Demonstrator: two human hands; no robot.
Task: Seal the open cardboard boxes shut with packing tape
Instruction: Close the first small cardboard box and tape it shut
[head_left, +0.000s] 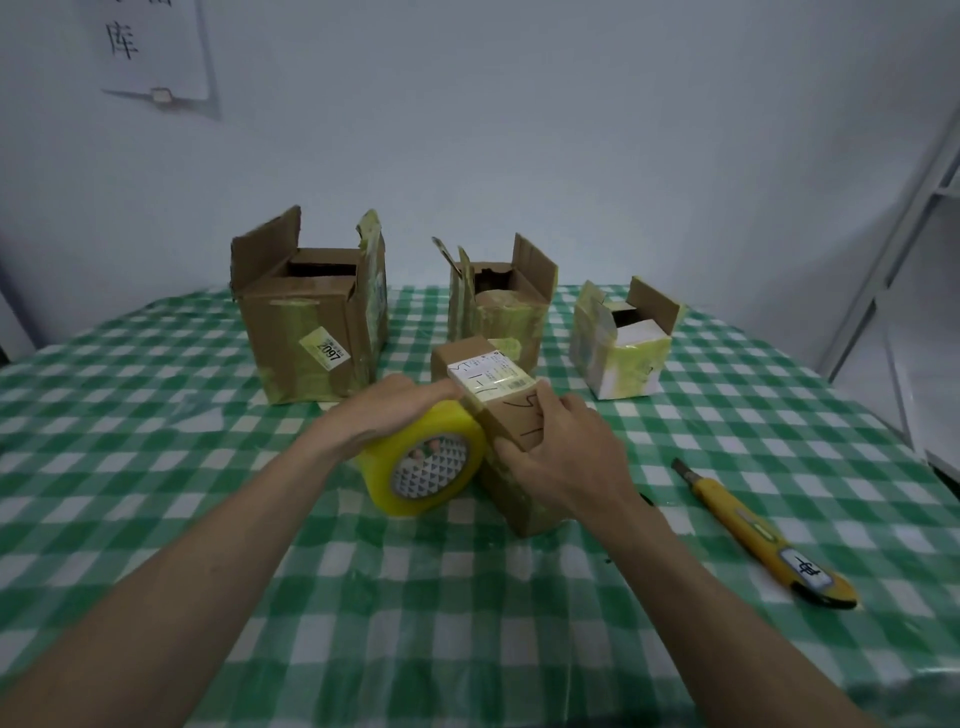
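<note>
Now the left hand (384, 410) grips the tape roll (423, 470), right hand (566, 457) holds the small box (498, 384). Tape may wrinkle if the box slips.

Four cardboard boxes on my table (156, 415), three open boxes (311, 317) behind the one closed box (498, 410), one tape roll (423, 467) left of it, one utility knife (763, 535) right, my two hands (566, 441).

Tape roll (423, 470) left of the near box (511, 410), knife (763, 535) right.
</note>
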